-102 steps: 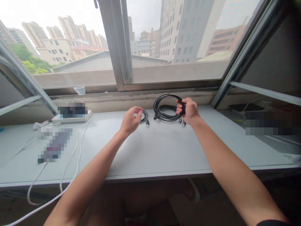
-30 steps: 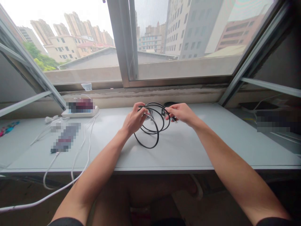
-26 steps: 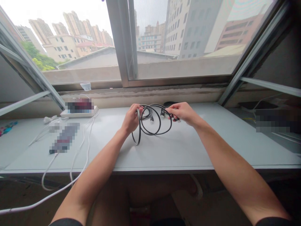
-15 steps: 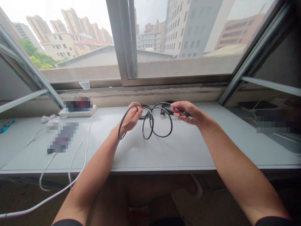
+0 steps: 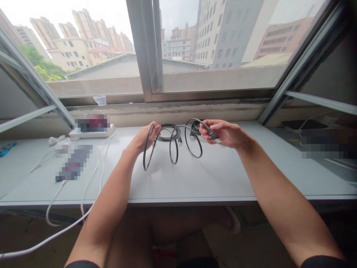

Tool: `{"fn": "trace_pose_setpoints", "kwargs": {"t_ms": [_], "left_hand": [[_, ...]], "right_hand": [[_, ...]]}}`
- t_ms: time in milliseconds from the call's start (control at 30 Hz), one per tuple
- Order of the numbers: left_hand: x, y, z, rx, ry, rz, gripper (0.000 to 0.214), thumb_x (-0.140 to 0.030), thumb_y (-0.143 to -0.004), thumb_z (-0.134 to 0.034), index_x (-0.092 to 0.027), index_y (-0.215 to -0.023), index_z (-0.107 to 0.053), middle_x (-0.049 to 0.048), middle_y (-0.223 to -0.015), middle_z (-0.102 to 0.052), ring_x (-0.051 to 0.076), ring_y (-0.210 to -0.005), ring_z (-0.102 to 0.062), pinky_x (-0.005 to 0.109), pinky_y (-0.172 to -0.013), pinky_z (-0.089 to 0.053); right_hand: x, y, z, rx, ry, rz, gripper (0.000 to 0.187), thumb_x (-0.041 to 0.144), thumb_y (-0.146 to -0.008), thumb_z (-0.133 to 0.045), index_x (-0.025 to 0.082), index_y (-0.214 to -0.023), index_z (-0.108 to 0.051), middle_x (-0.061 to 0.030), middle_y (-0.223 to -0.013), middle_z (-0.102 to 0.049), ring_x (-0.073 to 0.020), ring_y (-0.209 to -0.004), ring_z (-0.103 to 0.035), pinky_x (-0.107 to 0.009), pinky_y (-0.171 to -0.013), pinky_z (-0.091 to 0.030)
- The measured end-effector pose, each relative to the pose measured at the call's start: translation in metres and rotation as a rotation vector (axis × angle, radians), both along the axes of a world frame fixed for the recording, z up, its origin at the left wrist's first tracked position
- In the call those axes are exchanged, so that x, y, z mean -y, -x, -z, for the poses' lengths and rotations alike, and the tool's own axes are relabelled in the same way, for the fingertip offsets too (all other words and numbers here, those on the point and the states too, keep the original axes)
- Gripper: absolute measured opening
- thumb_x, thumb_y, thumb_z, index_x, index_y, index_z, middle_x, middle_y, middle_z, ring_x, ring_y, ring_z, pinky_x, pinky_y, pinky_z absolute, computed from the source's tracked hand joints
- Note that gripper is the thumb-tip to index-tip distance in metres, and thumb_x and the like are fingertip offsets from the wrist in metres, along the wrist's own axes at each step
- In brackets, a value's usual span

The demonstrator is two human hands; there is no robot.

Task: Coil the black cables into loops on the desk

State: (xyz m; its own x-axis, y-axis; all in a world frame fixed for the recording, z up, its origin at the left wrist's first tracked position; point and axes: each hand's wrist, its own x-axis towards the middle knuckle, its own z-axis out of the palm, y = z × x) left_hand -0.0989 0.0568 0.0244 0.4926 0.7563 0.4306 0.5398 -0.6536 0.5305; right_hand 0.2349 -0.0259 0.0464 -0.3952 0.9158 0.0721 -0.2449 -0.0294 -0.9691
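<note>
A black cable (image 5: pixel 177 150) hangs in several loose loops between my two hands, above the white table. My left hand (image 5: pixel 147 136) is closed on one part of it, with a loop hanging in front of the fingers. My right hand (image 5: pixel 220 132) grips the other part near a black connector (image 5: pixel 212 134) with a pale tip, pinched between thumb and fingers. Behind the loops a coiled black cable (image 5: pixel 167 138) lies on the table, its small plug end showing. A second black coil (image 5: pixel 196 127) lies partly hidden behind my right hand.
On the left a white power strip (image 5: pixel 104 132) stands on the table (image 5: pixel 195 182), with white cords (image 5: pixel 102 171) running over the front edge. A blurred dark object (image 5: pixel 74 163) lies nearby. A clear cup (image 5: pixel 99 100) sits on the window ledge; metal bars slant at both sides.
My left hand has moved left, spreading the cable loops farther apart. My right hand has shifted slightly left, its fingers opening somewhat around the connector. More of the coil behind shows.
</note>
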Motion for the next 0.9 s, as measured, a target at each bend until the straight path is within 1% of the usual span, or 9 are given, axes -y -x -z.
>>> {"fn": "trace_pose_setpoints", "kwargs": {"t_ms": [100,233,333,433,533,633,700,800,900], "left_hand": [[-0.011,0.007,0.003,-0.004,-0.034,-0.024,0.055,-0.058,-0.106,-0.033,-0.02,-0.089,-0.069,0.0069,-0.085,-0.069,0.02,-0.077,-0.063,0.03,-0.075,-0.049],[-0.02,0.018,0.001,-0.019,-0.129,-0.081,0.056,-0.056,-0.105,-0.037,-0.018,-0.107,-0.079,0.0096,-0.1,-0.072,0.022,-0.09,-0.066,0.033,-0.089,-0.051],[-0.024,0.025,0.0,0.011,-0.137,-0.102,0.053,-0.057,-0.103,-0.045,-0.017,-0.118,-0.077,0.0107,-0.101,-0.075,0.022,-0.09,-0.067,0.033,-0.085,-0.051],[-0.025,0.03,0.0,0.095,-0.116,-0.132,0.049,-0.061,-0.097,-0.058,-0.018,-0.112,-0.078,0.009,-0.094,-0.076,0.02,-0.082,-0.067,0.029,-0.077,-0.05],[-0.021,0.031,-0.004,0.193,-0.118,-0.184,0.049,-0.065,-0.089,-0.067,-0.018,-0.096,-0.076,0.0062,-0.08,-0.072,0.018,-0.075,-0.065,0.027,-0.072,-0.049],[-0.012,0.027,-0.011,0.27,-0.043,-0.184,0.054,-0.07,-0.087,-0.067,-0.016,-0.086,-0.073,0.0068,-0.076,-0.071,0.017,-0.071,-0.064,0.025,-0.067,-0.047],[-0.007,0.024,-0.014,0.316,0.042,-0.15,0.059,-0.073,-0.088,-0.063,-0.015,-0.078,-0.072,0.008,-0.074,-0.07,0.016,-0.069,-0.063,0.025,-0.065,-0.047],[-0.004,0.021,-0.015,0.344,0.198,-0.066,0.065,-0.075,-0.09,-0.059,-0.013,-0.074,-0.072,0.0089,-0.071,-0.069,0.015,-0.064,-0.061,0.025,-0.061,-0.045],[-0.001,0.018,-0.012,0.319,0.358,0.022,0.064,-0.074,-0.09,-0.059,-0.012,-0.082,-0.077,0.0099,-0.073,-0.071,0.014,-0.062,-0.059,0.023,-0.055,-0.041]], "right_hand": [[0.001,0.0,0.0,0.023,-0.036,0.014,0.031,0.031,-0.069,-0.082,0.017,-0.095,-0.072,-0.0066,-0.083,-0.064,-0.0173,-0.071,-0.055,-0.025,-0.051,-0.04],[0.0,-0.001,0.001,0.03,-0.093,0.031,0.031,0.038,-0.072,-0.083,0.019,-0.093,-0.072,-0.0071,-0.085,-0.065,-0.0189,-0.075,-0.058,-0.028,-0.055,-0.044],[-0.002,-0.002,0.002,0.035,-0.122,0.031,0.031,0.039,-0.073,-0.083,0.019,-0.093,-0.07,-0.0068,-0.086,-0.065,-0.0186,-0.074,-0.059,-0.03,-0.058,-0.047],[-0.003,-0.004,0.003,0.015,-0.124,0.037,0.026,0.035,-0.074,-0.082,0.02,-0.093,-0.071,-0.0069,-0.088,-0.067,-0.0198,-0.079,-0.062,-0.032,-0.063,-0.052],[-0.005,-0.007,0.005,-0.036,-0.106,0.085,0.022,0.031,-0.073,-0.079,0.022,-0.093,-0.073,-0.0088,-0.101,-0.071,-0.026,-0.1,-0.067,-0.037,-0.076,-0.058],[-0.009,-0.01,0.008,-0.103,-0.098,0.158,0.024,0.03,-0.071,-0.076,0.026,-0.094,-0.074,-0.008,-0.117,-0.074,-0.0337,-0.125,-0.063,-0.046,-0.092,-0.059],[-0.011,-0.01,0.01,-0.146,-0.092,0.184,0.025,0.03,-0.069,-0.074,0.027,-0.094,-0.074,-0.0064,-0.123,-0.075,-0.0358,-0.134,-0.059,-0.05,-0.1,-0.057],[-0.009,-0.005,0.009,-0.185,-0.06,0.185,0.023,0.03,-0.071,-0.072,0.027,-0.093,-0.07,-0.0053,-0.127,-0.074,-0.0368,-0.134,-0.059,-0.057,-0.104,-0.056],[-0.005,0.003,0.007,-0.183,-0.008,0.147,0.022,0.028,-0.076,-0.07,0.026,-0.097,-0.066,-0.0065,-0.126,-0.074,-0.0369,-0.127,-0.064,-0.063,-0.099,-0.058]]}}
